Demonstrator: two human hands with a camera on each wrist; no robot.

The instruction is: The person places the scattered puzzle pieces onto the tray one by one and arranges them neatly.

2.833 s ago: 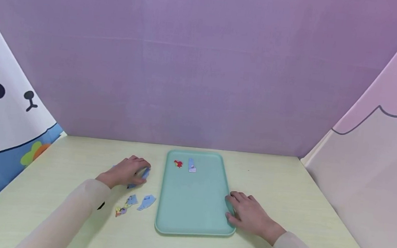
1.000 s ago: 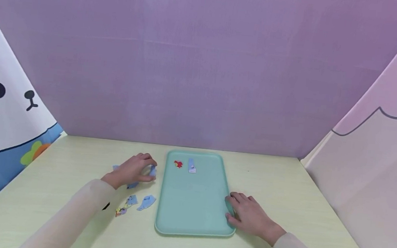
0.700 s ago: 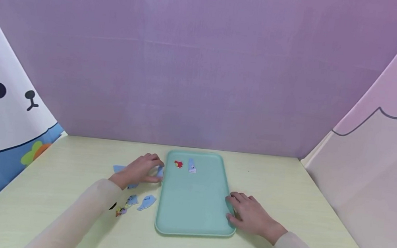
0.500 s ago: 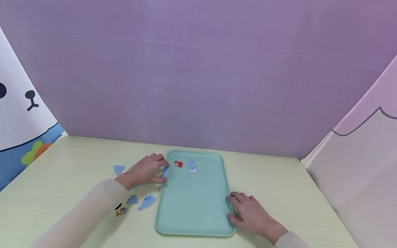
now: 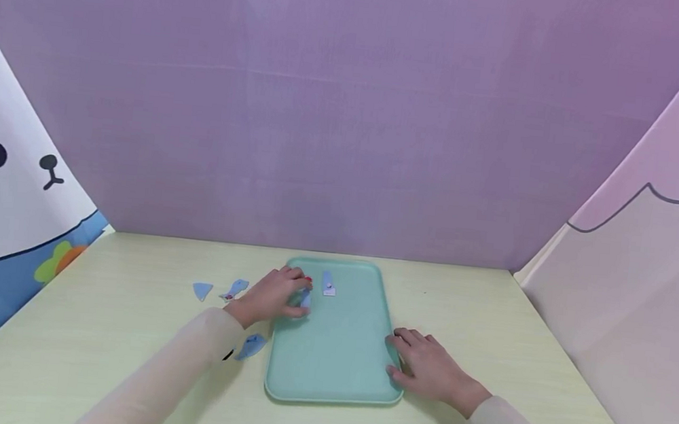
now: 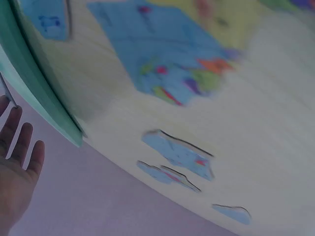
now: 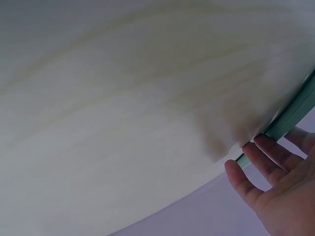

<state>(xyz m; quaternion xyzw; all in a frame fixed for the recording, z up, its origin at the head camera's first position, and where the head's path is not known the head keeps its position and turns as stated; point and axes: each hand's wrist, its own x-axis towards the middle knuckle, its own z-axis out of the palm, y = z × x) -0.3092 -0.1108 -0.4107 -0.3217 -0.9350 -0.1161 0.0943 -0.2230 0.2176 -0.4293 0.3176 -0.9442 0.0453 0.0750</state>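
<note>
My left hand (image 5: 273, 294) is over the left side of the green tray (image 5: 338, 348), pinching a light-blue puzzle piece (image 5: 306, 297) between thumb and fingers. In the left wrist view only that piece's thin edge shows at the fingertips. Just beyond the hand, a red puzzle piece (image 5: 308, 279) is mostly covered by the fingers. A narrow blue-and-lilac puzzle piece (image 5: 329, 285) lies to its right on the tray. My right hand (image 5: 430, 367) rests at the tray's right rim, relaxed fingertips touching it; the right wrist view shows these fingers along the green edge.
Left of the tray on the table lie a triangular blue piece (image 5: 202, 291), a blue piece with red (image 5: 236, 289) and another blue piece (image 5: 251, 346). The left sleeve covers the yellow pieces, whose colours show blurred in the left wrist view. A purple backdrop (image 5: 322, 135) stands behind.
My left hand has carried the blue puzzle piece rightward from the table, across the tray's left rim and over the tray. The right hand and the tray have stayed in place.
</note>
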